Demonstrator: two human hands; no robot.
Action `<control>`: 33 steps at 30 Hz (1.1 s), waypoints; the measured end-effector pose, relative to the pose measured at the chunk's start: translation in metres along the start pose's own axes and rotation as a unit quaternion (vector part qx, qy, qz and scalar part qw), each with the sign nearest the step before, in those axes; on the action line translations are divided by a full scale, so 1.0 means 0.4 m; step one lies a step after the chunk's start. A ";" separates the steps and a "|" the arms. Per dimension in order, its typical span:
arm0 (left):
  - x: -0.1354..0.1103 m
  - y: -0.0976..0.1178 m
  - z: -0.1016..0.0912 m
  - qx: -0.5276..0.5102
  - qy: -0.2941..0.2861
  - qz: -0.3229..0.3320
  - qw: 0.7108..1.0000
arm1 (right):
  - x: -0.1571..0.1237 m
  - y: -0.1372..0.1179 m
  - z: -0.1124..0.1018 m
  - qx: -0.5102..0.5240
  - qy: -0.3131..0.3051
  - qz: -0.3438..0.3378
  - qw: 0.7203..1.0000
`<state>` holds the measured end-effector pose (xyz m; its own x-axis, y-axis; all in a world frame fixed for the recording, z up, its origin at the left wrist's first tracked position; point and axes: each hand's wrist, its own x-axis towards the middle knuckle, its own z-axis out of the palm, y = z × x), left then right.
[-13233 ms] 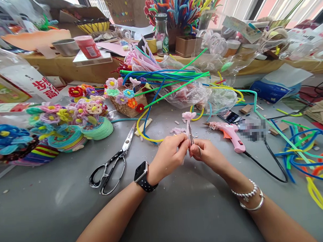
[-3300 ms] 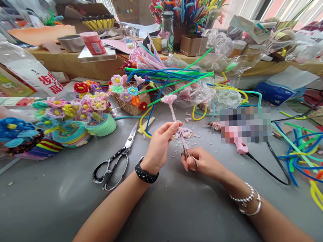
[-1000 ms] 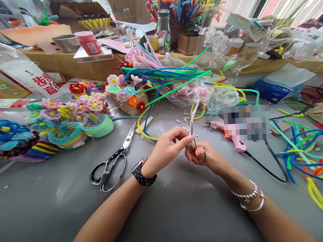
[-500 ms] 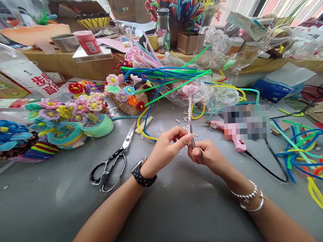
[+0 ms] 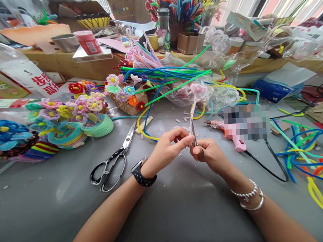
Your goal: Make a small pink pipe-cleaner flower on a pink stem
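My left hand (image 5: 169, 147) pinches the lower stem of a pale pink pipe-cleaner flower (image 5: 197, 89), which stands nearly upright with its head tipped a little right. My right hand (image 5: 209, 154) is closed round small metal scissors (image 5: 194, 134), whose blades sit against the stem just above my left fingertips. Pink fluff trimmings (image 5: 181, 129) lie on the grey table (image 5: 165, 206) under and behind both hands. Large scissors (image 5: 112, 162) lie to the left of my left wrist.
A pink glue gun (image 5: 231, 135) with a black cord lies right of my hands. Loose coloured pipe cleaners (image 5: 304, 154) sprawl at the right; bagged ones (image 5: 170, 77) lie behind. Finished flower pots (image 5: 70, 118) and a flower basket (image 5: 127, 99) stand at the left.
The flower head has swung slightly right over the last half second; a second ago it leaned further right. Both hands have stayed in about the same place, scissors still at the stem.
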<state>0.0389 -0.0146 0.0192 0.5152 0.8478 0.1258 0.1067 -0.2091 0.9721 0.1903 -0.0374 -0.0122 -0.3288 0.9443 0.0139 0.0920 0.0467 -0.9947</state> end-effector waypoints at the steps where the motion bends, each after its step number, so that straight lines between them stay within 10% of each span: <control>1: 0.000 -0.001 0.000 0.000 0.001 -0.001 1.000 | 0.000 0.001 -0.001 0.008 -0.009 0.001 1.000; 33: 0.001 -0.008 0.004 -0.076 -0.009 -0.025 0.997 | -0.001 -0.021 -0.009 -0.085 -0.045 0.018 0.995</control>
<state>0.0401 -0.0143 0.0158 0.5270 0.8466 0.0739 0.0041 -0.0895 0.9960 0.1928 -0.0369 -0.0037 -0.4038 0.9140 -0.0386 0.2600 0.0742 -0.9628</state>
